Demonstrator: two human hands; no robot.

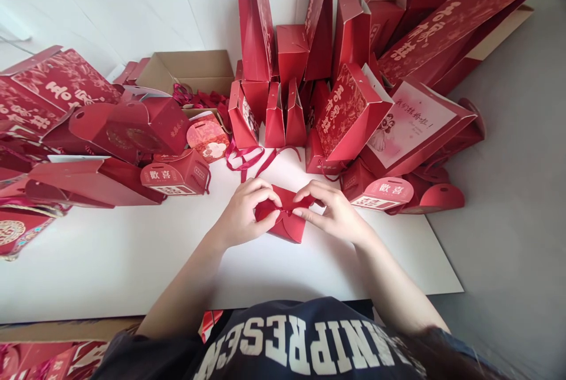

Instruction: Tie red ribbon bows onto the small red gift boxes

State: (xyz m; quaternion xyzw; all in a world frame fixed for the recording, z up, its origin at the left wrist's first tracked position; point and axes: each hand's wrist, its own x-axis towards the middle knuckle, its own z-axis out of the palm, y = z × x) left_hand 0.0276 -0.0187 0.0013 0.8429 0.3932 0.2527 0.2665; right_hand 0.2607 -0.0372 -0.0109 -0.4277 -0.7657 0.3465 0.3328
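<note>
A small red gift box with rounded, overlapping flaps sits on the white table, between my two hands. Dark red ribbon is gathered at the middle of its top. My left hand is closed from the left, thumb and index finger pinching the ribbon near the knot. From the right, my right hand also pinches ribbon close to that spot, its fingertips over the box. The fingers partly hide the ribbon's ends. Behind the box, a loose crimson ribbon lies in curls.
Red paper gift bags stand in a cluster against the wall. More red boxes crowd the left, beside an open cardboard box holding ribbons. A handled box stands at right. The white table ends near my body.
</note>
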